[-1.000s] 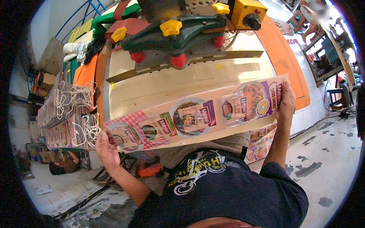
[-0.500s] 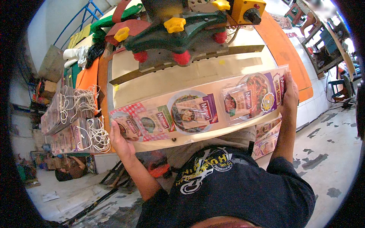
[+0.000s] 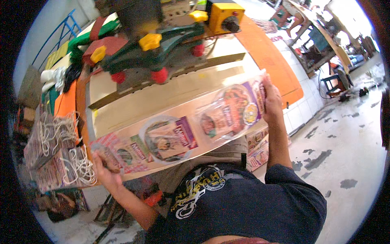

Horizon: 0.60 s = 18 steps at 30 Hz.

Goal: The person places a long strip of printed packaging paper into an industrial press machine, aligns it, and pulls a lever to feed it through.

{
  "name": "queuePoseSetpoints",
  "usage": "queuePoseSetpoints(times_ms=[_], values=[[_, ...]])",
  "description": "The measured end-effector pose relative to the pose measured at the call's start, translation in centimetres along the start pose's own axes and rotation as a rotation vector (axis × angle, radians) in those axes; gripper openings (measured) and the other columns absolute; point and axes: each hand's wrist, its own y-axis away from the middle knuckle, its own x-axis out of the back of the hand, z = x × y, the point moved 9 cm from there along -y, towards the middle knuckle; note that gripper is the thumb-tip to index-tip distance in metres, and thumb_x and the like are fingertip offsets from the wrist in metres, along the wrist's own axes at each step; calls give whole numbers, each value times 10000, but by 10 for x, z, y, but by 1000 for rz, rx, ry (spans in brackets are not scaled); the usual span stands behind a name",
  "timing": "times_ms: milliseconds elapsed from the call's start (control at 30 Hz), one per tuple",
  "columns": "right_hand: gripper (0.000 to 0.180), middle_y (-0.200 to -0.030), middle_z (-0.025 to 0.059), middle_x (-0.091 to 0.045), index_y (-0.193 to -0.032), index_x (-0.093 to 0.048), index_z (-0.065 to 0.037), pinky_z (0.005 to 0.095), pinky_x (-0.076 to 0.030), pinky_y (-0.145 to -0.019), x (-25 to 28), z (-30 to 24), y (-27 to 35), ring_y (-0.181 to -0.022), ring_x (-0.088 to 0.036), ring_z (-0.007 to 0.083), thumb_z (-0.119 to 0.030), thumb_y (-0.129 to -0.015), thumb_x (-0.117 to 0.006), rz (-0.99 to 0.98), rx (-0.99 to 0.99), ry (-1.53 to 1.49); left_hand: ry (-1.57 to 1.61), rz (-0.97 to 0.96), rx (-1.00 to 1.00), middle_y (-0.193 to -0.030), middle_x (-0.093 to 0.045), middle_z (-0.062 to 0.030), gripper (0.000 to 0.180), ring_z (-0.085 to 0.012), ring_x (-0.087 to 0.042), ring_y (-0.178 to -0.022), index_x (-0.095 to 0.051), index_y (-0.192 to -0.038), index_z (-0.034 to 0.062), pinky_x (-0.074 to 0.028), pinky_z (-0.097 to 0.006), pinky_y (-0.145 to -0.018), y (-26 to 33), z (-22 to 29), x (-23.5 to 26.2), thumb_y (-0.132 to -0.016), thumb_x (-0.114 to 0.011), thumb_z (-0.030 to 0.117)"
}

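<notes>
Between my two hands I hold a long printed plastic-covered panel (image 3: pixel 195 140) with pictures of food bowls and small packets, its clear film glossy. My left hand (image 3: pixel 106 174) grips its lower left end, thumb on top. Gripping the raised right end is my right hand (image 3: pixel 273 99); its fingers under the panel are hidden. The panel slants up to the right, over the near part of a cream work surface (image 3: pixel 122 112). Beyond it stands a press-like machine with a dark green bracket (image 3: pixel 174 42) and a long metal bar (image 3: pixel 170 77).
Yellow and red knobs stud the bracket, beside a yellow control box (image 3: pixel 225 18). Stacks of similar panels with white cords (image 3: pixel 81 166) lie at left. More printed panels (image 3: pixel 258 156) are by my right side. An orange board (image 3: pixel 280 69) borders the right.
The panel, both hands and the machine all sit further left in the picture, as the view has turned. The panel slants more steeply, its left end lower. Both hands keep their grip.
</notes>
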Motion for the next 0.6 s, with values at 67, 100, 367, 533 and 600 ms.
queuePoseSetpoints(times_ms=[67, 100, 367, 533, 600], values=[[439, -1012, 64, -704, -1144, -636, 9, 252, -550, -738, 8, -2, 0, -822, -672, 114, -399, -1052, -505, -19, 37, 39, -35, 9, -21, -999, -639, -52, 334, -160, -646, -868, -611, -1107, 43, -546, -317, -720, -4, 4, 3, -1016, -601, 364], [449, -1012, 72, -711, -1154, -630, 13, 252, -558, -736, 10, -3, 0, -809, -679, 113, -405, -1054, -498, -35, 52, 57, -59, -20, -25, -1020, -641, -55, 355, -163, -648, -897, -607, -1126, 33, -549, -317, -746, -11, 6, 9, -1013, -605, 370], [412, -1045, 45, -688, -1168, -630, 11, 231, -525, -783, -3, -8, 5, -907, -646, 85, -355, -1078, -464, -86, 142, 57, -86, -4, -100, -1218, -627, -86, 405, -175, -621, -1069, -573, -1248, -23, -512, -348, -923, -11, 26, 11, -1031, -585, 318], [403, -1045, 46, -685, -1171, -635, 4, 238, -526, -786, -9, -14, 9, -908, -642, 90, -350, -1079, -465, -74, 170, 45, -80, -123, -105, -1250, -619, -101, 457, -180, -596, -1125, -538, -1331, -37, -463, -346, -986, -14, 32, 2, -1029, -588, 303], [401, -1036, 53, -687, -1172, -635, 5, 244, -530, -788, -8, -10, 7, -906, -644, 94, -347, -1078, -467, -69, 163, 20, -124, -9, -153, -1288, -606, -114, 499, -191, -580, -1168, -511, -1381, -40, -429, -347, -1031, -16, 36, -3, -1028, -587, 303]])
